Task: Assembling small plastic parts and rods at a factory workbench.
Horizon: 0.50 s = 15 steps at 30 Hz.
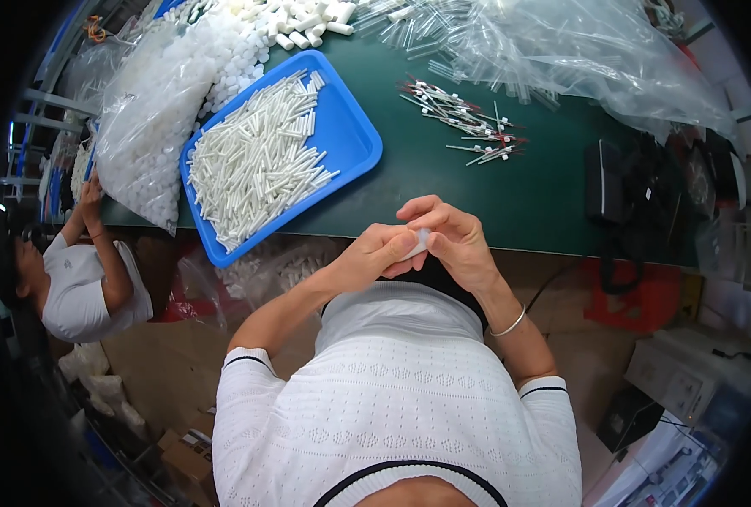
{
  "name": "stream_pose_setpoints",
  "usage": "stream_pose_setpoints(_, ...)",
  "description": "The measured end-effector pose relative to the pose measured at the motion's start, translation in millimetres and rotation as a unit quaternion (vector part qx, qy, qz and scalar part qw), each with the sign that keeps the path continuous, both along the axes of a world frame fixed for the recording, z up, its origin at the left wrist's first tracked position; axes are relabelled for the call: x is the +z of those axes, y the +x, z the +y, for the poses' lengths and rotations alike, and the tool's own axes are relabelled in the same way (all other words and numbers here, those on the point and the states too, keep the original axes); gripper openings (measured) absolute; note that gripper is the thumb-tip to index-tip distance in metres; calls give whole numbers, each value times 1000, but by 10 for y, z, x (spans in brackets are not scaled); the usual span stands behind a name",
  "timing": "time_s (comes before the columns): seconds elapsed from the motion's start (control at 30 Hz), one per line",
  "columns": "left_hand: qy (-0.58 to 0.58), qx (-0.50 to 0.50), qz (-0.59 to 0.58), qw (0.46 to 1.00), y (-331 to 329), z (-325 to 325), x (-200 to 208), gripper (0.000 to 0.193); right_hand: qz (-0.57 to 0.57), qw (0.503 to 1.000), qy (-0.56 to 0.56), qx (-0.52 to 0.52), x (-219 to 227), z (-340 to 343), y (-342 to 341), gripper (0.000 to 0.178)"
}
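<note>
White tube piece (pixel 419 242) sits pinched between left hand (pixel 374 255) and right hand (pixel 451 241), both gripping it at the green table (pixel 477 190) edge, blue tray (pixel 346 127) of white tubes (pixel 253 160) nearby.

Small white piece (pixel 419 242) pinched between left hand (pixel 374 253) and right hand (pixel 453 241): looks like matt plastic, smooth. Blue tray (pixel 352 135): hard plastic, slight sheen. White tubes (pixel 253 160) in it: matt plastic, smooth-sided. Tabletop (pixel 443 182): dark green, matt, even surface. Clear bags (pixel 578 51): thin film, glossy and crinkled. Bag of white caps (pixel 147 118): same film, cloudy with glare. Bracelet (pixel 509 324) on right wrist: thin, metallic shine. Own top (pixel 392 406): white knit cloth, textured pattern.
</note>
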<state>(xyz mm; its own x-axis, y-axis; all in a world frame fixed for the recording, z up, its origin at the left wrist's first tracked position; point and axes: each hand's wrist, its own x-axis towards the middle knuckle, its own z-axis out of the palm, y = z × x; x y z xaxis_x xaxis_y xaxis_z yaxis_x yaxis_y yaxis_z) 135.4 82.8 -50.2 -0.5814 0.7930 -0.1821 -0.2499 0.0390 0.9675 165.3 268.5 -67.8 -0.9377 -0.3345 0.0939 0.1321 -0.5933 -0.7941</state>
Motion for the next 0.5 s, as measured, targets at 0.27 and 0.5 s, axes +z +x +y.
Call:
stream_pose_setpoints(0.27, 196, 77, -375, 903, 55, 115, -125, 54, 131, 931, 301, -160, 12, 19, 7, 59)
stream_pose_setpoints(0.5, 216, 115, -398, 884, 178, 238, -73, 55, 331, 777, 465, -265, 64, -113, 147, 71)
